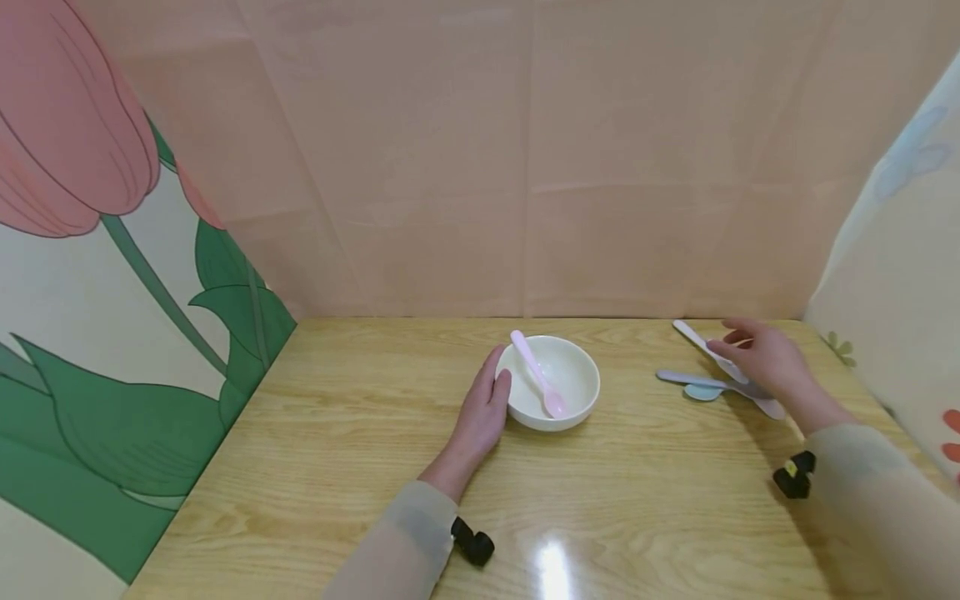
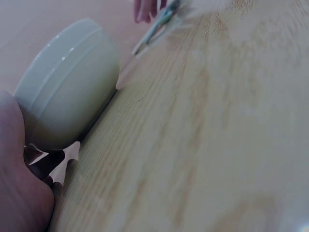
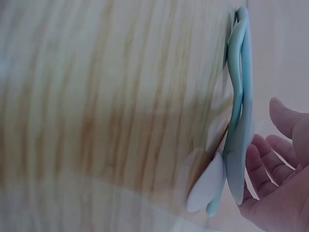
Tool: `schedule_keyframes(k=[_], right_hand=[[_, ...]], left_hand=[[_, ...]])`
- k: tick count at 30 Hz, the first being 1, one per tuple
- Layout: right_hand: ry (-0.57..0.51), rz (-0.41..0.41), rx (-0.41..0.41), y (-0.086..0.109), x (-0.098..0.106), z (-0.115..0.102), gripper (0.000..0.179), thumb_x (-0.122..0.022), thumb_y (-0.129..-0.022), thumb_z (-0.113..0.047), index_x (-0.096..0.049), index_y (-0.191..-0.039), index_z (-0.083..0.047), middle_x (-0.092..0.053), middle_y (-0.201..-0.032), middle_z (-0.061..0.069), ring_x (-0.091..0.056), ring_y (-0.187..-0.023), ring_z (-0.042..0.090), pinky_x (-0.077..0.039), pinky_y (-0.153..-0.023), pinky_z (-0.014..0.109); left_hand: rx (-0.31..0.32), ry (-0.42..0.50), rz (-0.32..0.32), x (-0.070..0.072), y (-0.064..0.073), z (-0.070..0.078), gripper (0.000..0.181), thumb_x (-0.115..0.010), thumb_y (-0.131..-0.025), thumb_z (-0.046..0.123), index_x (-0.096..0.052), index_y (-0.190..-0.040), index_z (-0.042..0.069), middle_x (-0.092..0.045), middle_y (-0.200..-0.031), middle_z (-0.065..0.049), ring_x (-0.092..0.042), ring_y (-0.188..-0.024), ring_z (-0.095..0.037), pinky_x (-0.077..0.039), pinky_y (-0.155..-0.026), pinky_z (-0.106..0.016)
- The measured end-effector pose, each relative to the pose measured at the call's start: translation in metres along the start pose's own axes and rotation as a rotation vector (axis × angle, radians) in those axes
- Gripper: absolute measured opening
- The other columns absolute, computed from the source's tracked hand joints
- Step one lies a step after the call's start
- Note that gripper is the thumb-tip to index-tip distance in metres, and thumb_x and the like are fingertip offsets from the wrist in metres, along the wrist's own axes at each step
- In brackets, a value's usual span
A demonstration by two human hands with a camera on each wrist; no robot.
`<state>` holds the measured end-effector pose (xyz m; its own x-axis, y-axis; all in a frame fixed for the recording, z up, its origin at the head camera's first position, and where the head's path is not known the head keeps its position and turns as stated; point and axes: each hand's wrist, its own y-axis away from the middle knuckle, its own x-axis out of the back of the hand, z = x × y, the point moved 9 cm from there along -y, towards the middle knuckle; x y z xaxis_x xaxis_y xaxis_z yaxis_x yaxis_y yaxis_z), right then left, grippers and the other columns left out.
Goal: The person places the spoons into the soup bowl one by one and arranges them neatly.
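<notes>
- Two hands are at work on the wooden table, and we see them well apart from each other.
- Our left hand rests on the table with straight fingers laid against the left side of the white bowl; it grips nothing. The left wrist view shows the bowl's outer wall close up, just beside the palm.
- Inside the bowl lies a pink spoon, its handle leaning over the far-left rim and its scoop down near the front.
- Our right hand hovers over a small pile of spoons near the table's right edge, with its fingers loosely bent and spread. We cannot tell whether the fingertips touch the pile.
- From the right wrist we see the same spoons on edge, pale blue and white, stacked together, with the relaxed fingers just beside them.
- No brand, label or writing can be read on anything; the walls carry only a tulip picture and plain pink cloth.
</notes>
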<state>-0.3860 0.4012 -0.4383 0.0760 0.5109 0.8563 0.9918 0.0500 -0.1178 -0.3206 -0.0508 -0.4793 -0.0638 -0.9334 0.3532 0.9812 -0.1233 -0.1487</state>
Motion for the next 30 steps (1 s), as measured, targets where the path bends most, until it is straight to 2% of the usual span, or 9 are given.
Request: schedule_keyframes(k=[11,23,30], right_hand=[[0.008,-0.032,-0.008,-0.008,-0.014,0.009,0.075,-0.067,-0.112,-0.043,-0.046,-0.156,0.014,-0.067,-0.133,0.035,-0.062,-0.121,0.055,-0.050,-0.096,0.070],[0.020,-0.041,-0.013,-0.015,-0.018,0.009,0.070,-0.069,-0.111,-0.037,-0.049,-0.154,0.013,-0.068,-0.129,0.035,-0.062,-0.119,0.057,-0.050,-0.096,0.072],[0.025,-0.032,0.001,-0.019,-0.020,0.010,0.068,-0.075,-0.107,-0.031,-0.051,-0.152,0.013,-0.068,-0.126,0.035,-0.064,-0.112,0.054,-0.050,-0.091,0.069]], left_hand=[[0.002,0.002,-0.001,-0.001,0.001,-0.001,0.059,-0.036,-0.121,0.044,-0.029,-0.177,0.027,-0.032,-0.179,0.002,-0.027,-0.165,-0.020,-0.023,-0.135,-0.047],[0.007,0.008,0.002,-0.002,0.000,-0.004,0.058,-0.037,-0.120,0.045,-0.030,-0.176,0.030,-0.033,-0.178,0.004,-0.028,-0.164,-0.018,-0.024,-0.134,-0.046],[0.011,0.005,0.001,-0.002,-0.001,-0.004,0.058,-0.037,-0.120,0.046,-0.030,-0.176,0.031,-0.034,-0.178,0.004,-0.028,-0.164,-0.018,-0.024,-0.135,-0.046]])
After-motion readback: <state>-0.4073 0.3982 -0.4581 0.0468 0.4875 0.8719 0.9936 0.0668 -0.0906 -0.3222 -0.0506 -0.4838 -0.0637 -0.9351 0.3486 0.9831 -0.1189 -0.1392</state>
